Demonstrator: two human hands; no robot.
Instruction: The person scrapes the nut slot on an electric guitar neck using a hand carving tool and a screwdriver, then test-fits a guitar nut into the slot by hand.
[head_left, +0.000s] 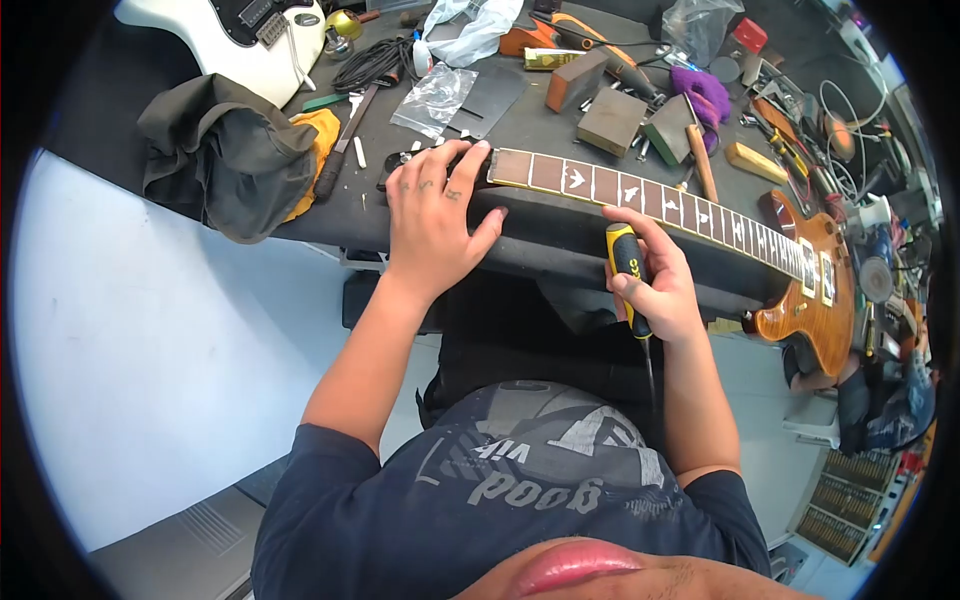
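An electric guitar with an amber wood body (836, 290) lies across the bench, its fretboard (648, 196) facing up with white bird-shaped inlays and no strings visible on it. My left hand (435, 215) rests on the dark headstock at the left end, fingers stretched out and spread, covering most of it. In my right hand (664, 285) is a yellow and black screwdriver (624, 252), held by the handle with its shaft pointing down toward me. That hand is just in front of the neck, one finger close to the fretboard edge.
A white guitar (215, 40) and a dark cloth (215, 150) lie at the left. Behind the neck are clear plastic bags (434, 100), rectangular blocks (611, 122), a hammer handle (702, 165) and a purple cloth (702, 95). Tools and cables crowd the right.
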